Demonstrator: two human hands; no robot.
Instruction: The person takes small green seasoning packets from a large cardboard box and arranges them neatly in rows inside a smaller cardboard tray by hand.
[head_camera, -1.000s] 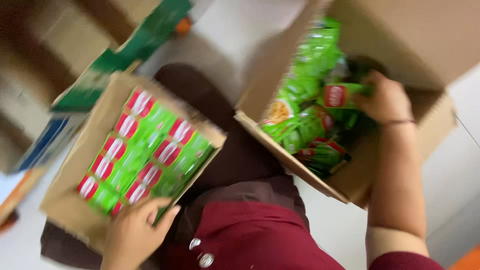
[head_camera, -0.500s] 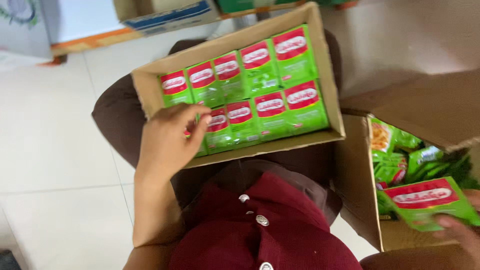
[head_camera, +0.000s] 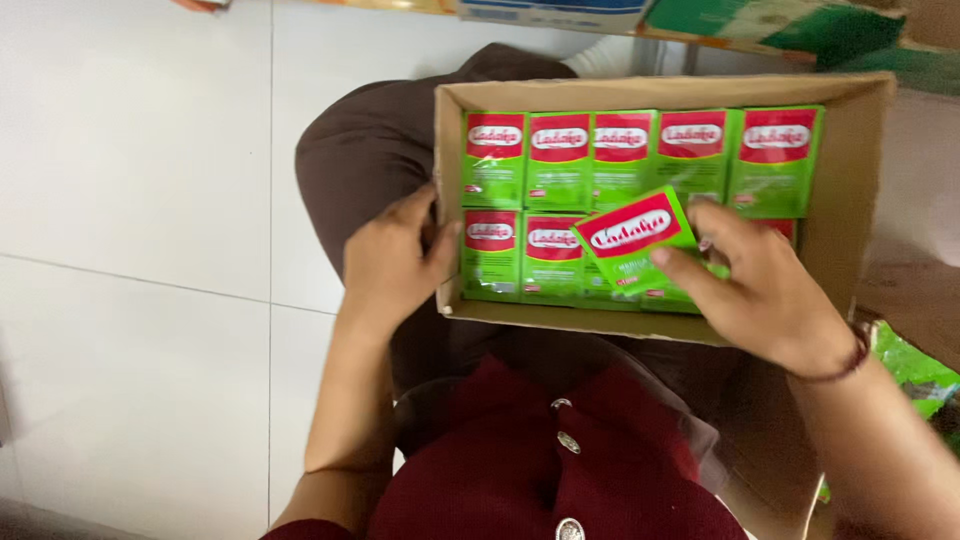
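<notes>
The shallow brown cardboard box rested across the seated person's lap, so both hands could work over it. The left hand clamped its near left corner, thumb inside the wall and fingers outside, seemingly to keep it from sliding. The right hand pinched a flat green sachet with a red label between thumb and fingers, tilted just above the front row. Neat rows of matching green sachets lay flat, edge to edge, filling the box.
</notes>
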